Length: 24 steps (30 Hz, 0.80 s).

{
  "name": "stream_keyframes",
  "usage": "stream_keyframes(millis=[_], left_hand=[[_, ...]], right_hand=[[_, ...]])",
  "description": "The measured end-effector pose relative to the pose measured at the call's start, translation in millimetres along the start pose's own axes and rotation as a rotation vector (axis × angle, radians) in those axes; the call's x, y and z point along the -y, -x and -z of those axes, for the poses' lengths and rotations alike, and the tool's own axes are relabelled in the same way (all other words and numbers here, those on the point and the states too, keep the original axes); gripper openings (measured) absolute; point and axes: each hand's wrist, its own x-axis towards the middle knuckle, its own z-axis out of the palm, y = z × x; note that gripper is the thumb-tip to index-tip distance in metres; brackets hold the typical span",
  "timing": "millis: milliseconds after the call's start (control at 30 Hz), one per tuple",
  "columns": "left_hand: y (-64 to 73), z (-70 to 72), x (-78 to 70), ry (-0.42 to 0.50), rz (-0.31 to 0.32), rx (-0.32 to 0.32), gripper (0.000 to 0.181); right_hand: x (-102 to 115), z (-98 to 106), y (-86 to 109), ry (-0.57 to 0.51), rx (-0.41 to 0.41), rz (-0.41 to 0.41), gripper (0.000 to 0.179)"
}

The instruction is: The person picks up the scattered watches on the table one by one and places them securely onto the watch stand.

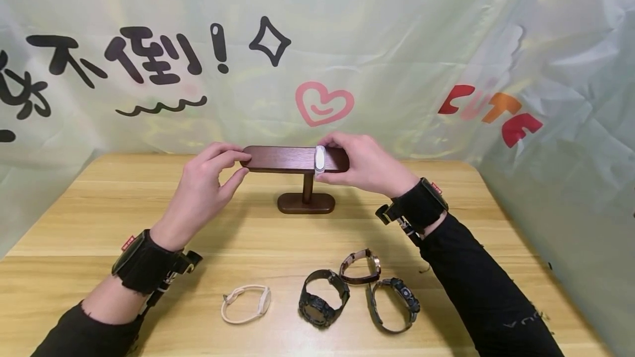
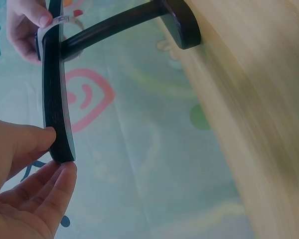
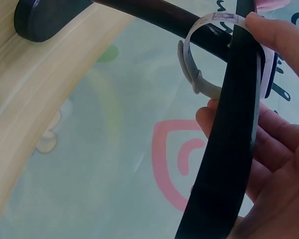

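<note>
A dark brown wooden watch stand (image 1: 283, 159), a padded-looking crossbar on a single post and oval base, stands upright on the table. My left hand (image 1: 203, 180) pinches the bar's left end between thumb and fingertips. Looped around the bar, right of the post, is a white fitness band (image 1: 319, 158) with its oval face toward me. My right hand (image 1: 369, 163) holds this band, thumb at its lower front edge and fingers behind the bar. The right wrist view shows the band's buckled strap (image 3: 190, 62) hanging loosely below the bar, the thumb tip at its edge.
Nearer me on the wooden table (image 1: 173, 324) lie a pale pink watch (image 1: 246, 304), a black watch (image 1: 323, 299), a brown-strapped watch (image 1: 360, 266) and a dark watch (image 1: 395, 306). A printed cloth (image 1: 397, 70) hangs behind the table and along its right side.
</note>
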Motion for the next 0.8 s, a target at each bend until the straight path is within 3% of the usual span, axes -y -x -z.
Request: stream_keyframes(millis=[800], left_hand=[[-0.4, -1.3, 0.1, -0.009, 0.017, 0.014, 0.023]], right_hand=[[-1.8, -2.6, 2.0, 0.010, -0.012, 0.031, 0.057]])
